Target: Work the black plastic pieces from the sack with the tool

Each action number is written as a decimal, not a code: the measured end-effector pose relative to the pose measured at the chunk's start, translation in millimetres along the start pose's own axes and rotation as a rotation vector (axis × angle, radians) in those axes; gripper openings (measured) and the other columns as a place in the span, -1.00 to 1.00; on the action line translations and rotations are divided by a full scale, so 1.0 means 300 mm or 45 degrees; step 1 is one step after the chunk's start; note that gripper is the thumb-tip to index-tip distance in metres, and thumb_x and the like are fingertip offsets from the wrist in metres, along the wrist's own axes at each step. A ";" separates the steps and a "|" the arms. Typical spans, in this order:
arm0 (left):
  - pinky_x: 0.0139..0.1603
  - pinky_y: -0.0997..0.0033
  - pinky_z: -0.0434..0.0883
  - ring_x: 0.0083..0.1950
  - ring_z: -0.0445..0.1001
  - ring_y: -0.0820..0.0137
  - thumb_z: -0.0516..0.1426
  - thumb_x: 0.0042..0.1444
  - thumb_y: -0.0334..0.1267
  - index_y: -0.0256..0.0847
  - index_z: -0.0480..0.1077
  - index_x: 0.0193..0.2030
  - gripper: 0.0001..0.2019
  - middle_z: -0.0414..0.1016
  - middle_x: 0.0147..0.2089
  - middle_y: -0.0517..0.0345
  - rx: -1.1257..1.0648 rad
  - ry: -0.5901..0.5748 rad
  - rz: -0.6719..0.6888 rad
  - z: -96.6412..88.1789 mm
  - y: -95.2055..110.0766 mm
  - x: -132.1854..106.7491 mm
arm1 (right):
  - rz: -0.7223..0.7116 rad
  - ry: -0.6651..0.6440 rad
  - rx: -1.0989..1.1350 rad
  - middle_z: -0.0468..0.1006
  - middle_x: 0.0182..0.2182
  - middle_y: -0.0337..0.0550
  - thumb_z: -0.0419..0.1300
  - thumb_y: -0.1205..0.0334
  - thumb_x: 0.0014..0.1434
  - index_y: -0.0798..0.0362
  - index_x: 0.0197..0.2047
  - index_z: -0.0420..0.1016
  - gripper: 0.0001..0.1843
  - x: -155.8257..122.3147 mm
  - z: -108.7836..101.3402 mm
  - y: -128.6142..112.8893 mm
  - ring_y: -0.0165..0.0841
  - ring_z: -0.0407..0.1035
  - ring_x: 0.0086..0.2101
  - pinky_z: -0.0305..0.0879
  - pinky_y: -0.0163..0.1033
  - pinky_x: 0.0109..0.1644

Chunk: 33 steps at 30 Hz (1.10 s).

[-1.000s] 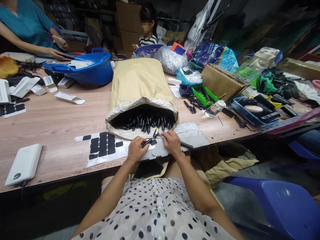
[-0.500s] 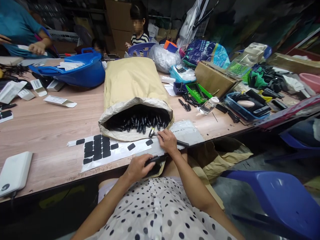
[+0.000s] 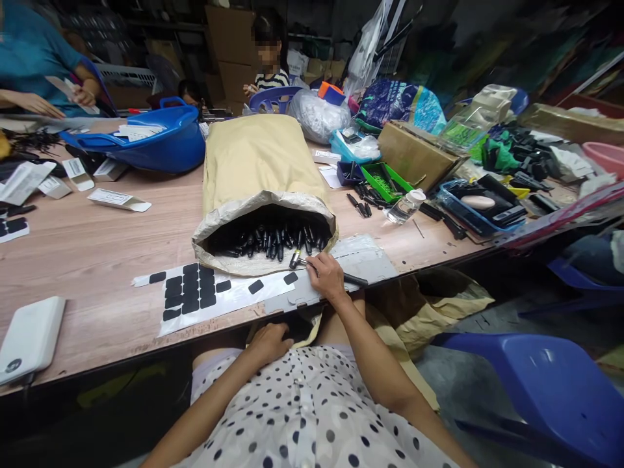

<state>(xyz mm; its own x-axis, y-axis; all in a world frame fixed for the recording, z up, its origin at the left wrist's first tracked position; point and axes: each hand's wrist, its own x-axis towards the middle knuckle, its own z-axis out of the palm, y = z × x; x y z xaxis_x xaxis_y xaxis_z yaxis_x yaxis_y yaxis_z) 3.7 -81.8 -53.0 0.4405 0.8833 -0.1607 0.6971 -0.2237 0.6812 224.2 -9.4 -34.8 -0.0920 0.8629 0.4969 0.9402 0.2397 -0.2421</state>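
The long wood-look surface [image 3: 102, 260] runs across in front of the seated person, and on it a big tan sack [image 3: 263, 153] lies with its mouth turned to the front edge. A blue basin [image 3: 146, 146] stands to its left, nearer the back edge. Below the front edge I see the rim of an open bag [image 3: 313, 330]. Along that edge lies a sheet of black patches [image 3: 195, 292], with a grey board [image 3: 373, 257] to its right. The left hand [image 3: 267, 344] is low, before the front edge and beside the open bag; its fingers curl downward, and I can't tell whether they hold anything. The right hand [image 3: 326, 273] has its fingers closed round a hammer [image 3: 355, 279] over the board, the head poking out left of them, the handle right. Just beyond those fingers, black tubes [image 3: 273, 244] crowd the sack's mouth.
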 end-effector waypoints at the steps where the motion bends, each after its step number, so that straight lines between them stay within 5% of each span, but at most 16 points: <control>1: -0.52 0.38 0.29 -0.51 0.50 0.27 0.28 -0.03 -0.20 -0.10 0.54 -0.38 -0.92 0.49 -0.57 0.21 -0.035 -0.118 -0.003 -0.028 0.030 0.005 | -0.001 -0.005 0.002 0.48 -0.31 -0.10 0.11 0.27 0.30 -0.03 -0.11 0.61 -0.77 -0.001 0.000 0.001 -0.25 0.31 -0.24 0.25 -0.20 -0.17; 3: -0.51 0.41 0.28 -0.53 0.46 0.34 0.18 0.11 -0.12 -0.12 0.57 -0.34 -0.83 0.52 -0.56 0.24 -0.149 -0.308 -0.021 -0.097 0.093 0.035 | -0.004 -0.016 0.005 0.48 -0.30 -0.10 0.10 0.27 0.32 -0.04 -0.10 0.61 -0.75 -0.003 0.000 0.002 -0.25 0.31 -0.25 0.24 -0.19 -0.17; 4: -0.50 0.42 0.29 -0.53 0.45 0.36 0.14 0.16 -0.07 -0.13 0.56 -0.34 -0.76 0.52 -0.55 0.23 -0.202 -0.267 -0.034 -0.134 0.122 0.061 | -0.008 -0.020 0.004 0.49 -0.30 -0.10 0.09 0.27 0.32 -0.04 -0.10 0.60 -0.75 -0.004 0.000 0.002 -0.25 0.30 -0.25 0.24 -0.19 -0.18; 10: -0.39 0.38 0.30 -0.37 0.52 0.27 0.14 0.19 -0.08 -0.14 0.53 -0.34 -0.77 0.56 -0.47 0.14 0.074 0.522 -0.262 -0.266 0.171 0.304 | -0.059 -0.004 -0.012 0.50 -0.32 -0.10 0.09 0.27 0.33 -0.02 -0.13 0.61 -0.76 -0.008 -0.003 0.001 -0.26 0.31 -0.26 0.26 -0.20 -0.16; 15: -0.33 0.31 0.33 -0.27 0.56 0.12 0.22 0.12 -0.07 -0.15 0.54 -0.32 -0.80 0.59 -0.38 -0.01 0.325 0.617 -0.326 -0.228 0.143 0.415 | -0.041 -0.005 0.028 0.50 -0.32 -0.11 0.08 0.30 0.32 -0.03 -0.14 0.61 -0.75 -0.006 -0.009 0.002 -0.27 0.31 -0.26 0.29 -0.21 -0.14; 19: -0.31 0.31 0.34 -0.24 0.55 0.13 0.22 0.11 -0.11 -0.11 0.53 -0.27 -0.85 0.58 -0.34 0.05 0.304 0.560 -0.359 -0.218 0.113 0.376 | -0.019 0.005 0.048 0.50 -0.31 -0.10 0.08 0.29 0.32 -0.03 -0.13 0.62 -0.74 -0.011 -0.013 0.000 -0.27 0.32 -0.25 0.30 -0.20 -0.13; 26: -0.31 0.42 0.35 -0.22 0.50 0.33 0.24 0.10 -0.23 -0.08 0.48 -0.27 -0.94 0.51 -0.18 0.16 0.132 0.560 -0.050 -0.193 0.049 0.233 | 0.039 0.085 0.091 0.53 -0.24 -0.06 0.03 0.25 0.36 -0.03 -0.05 0.62 -0.68 -0.016 -0.013 0.005 -0.24 0.35 -0.21 0.32 -0.17 -0.08; 33: -0.23 0.43 0.39 -0.19 0.52 0.34 0.27 0.08 -0.27 -0.06 0.53 -0.25 -0.92 0.53 -0.25 0.22 -0.008 0.504 -0.028 -0.185 0.048 0.235 | 0.046 0.167 0.220 0.54 -0.25 -0.05 -0.02 0.24 0.41 -0.01 0.07 0.58 -0.63 -0.020 -0.051 -0.044 -0.26 0.43 -0.20 0.40 -0.21 -0.08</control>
<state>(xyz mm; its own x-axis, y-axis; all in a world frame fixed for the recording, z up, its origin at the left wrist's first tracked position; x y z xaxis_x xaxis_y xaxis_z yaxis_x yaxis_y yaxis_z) 13.4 0.2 -15.0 0.1724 0.9787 0.1114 0.6998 -0.2013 0.6854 217.2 -24.6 -21.9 -0.0051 0.8096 0.5870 0.8708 0.2922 -0.3954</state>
